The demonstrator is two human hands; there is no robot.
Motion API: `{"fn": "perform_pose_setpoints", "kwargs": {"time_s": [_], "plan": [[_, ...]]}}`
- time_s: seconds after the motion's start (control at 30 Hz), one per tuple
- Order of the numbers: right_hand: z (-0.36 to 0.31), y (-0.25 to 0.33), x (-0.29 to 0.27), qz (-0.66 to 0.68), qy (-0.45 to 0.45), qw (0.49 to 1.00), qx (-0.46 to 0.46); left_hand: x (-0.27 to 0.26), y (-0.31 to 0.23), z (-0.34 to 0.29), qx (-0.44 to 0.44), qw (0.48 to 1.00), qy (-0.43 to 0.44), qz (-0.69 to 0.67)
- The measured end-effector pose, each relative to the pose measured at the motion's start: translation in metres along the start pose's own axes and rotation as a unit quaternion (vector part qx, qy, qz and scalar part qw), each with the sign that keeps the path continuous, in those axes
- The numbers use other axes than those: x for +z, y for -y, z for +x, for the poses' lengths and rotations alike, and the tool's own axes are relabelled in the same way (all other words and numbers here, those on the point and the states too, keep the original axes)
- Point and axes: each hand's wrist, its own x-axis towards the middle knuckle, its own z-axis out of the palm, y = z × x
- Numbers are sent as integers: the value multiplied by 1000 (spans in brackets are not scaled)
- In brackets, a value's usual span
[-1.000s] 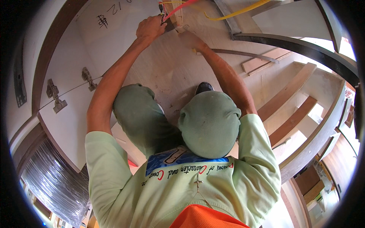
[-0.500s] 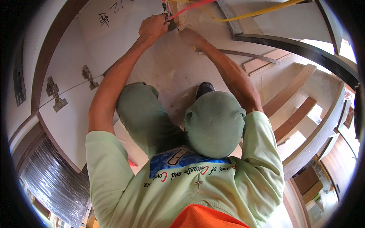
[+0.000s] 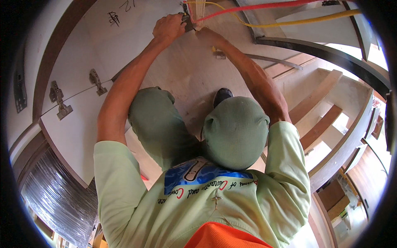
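At the top of the view my left hand point(image 3: 168, 27) is closed, its fingers curled against a dark object point(image 3: 188, 23) that looks like a tool; its kind cannot be made out. A red hose or cord point(image 3: 248, 7) runs to the spot just beside it. My right hand point(image 3: 210, 38) is slightly blurred, fingers bent together and pointing toward the dark object's lower end. Whatever the right fingers pinch is too small to name. Below that wrist lies a small yellow-and-grey item point(image 3: 218, 53) on the pale wooden panel point(image 3: 186, 62).
A yellow hose or cord point(image 3: 297, 21) crosses the upper right. White cabinet doors with metal hinges point(image 3: 60, 101) stand at left, above a plastic-wrapped stack point(image 3: 58, 198). A long thin metal strip point(image 3: 275, 60) lies right of my forearm. Wooden slats point(image 3: 320, 128) fill the right side.
The red and yellow lines have swung lower and now stretch across the upper right. Both hands have shifted only slightly; more of the yellow-and-grey item shows below my right wrist.
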Motion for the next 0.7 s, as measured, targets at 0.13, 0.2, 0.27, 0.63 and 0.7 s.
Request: {"fn": "perform_pose_setpoints", "kwargs": {"time_s": [0.13, 0.2, 0.27, 0.63, 0.7], "plan": [[1, -3, 0, -142, 27, 986, -80, 1, 3, -2, 21, 999, -24, 7], [2, -2, -8, -124, 56, 988, -71, 3, 2, -3, 32, 999, -34, 24], [3, 2, -20, -110, 112, 987, -42, 3, 2, -3, 27, 999, -42, 19], [-14, 6, -72, 290, 180, 898, 277, 10, 4, 1, 20, 1000, 14, 0], [-13, 2, -74, 49, 70, 996, -17, 9, 3, 6, -5, 999, 28, 30]]}}
